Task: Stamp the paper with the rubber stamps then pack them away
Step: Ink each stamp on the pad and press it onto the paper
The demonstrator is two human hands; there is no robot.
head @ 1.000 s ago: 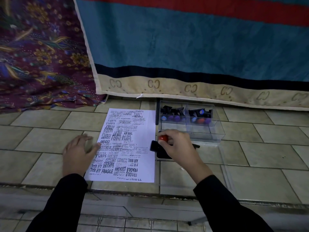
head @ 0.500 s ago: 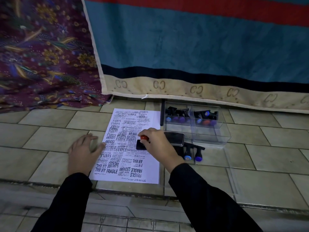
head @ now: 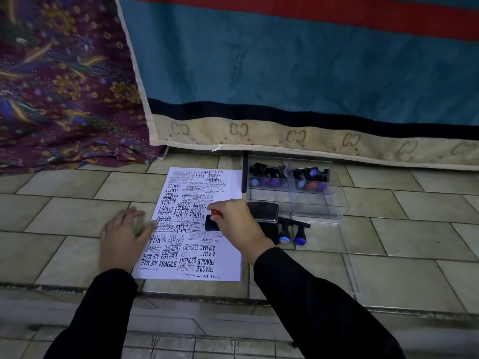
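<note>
Head view: paper [head: 191,229] laid on tiled floor [head: 64,216], pinned at left edge by left hand [head: 121,242], fingers spread flat. Red-topped stamp [head: 213,221] pinched by right hand [head: 237,226], pressed onto paper's middle. Ink pad [head: 263,211], 2 loose stamps [head: 291,229] just right; more stamps kept in clear box [head: 311,200].

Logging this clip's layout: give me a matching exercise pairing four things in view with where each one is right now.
Things:
1. red-handled stamp
2. ink pad
3. left hand
4. two loose stamps

Places:
A. flat on the paper's left edge
B. on the floor beside the ink pad
C. in the right hand, on the paper
D. just in front of the clear box

Pairs: 1-C, 2-D, 3-A, 4-B
</note>
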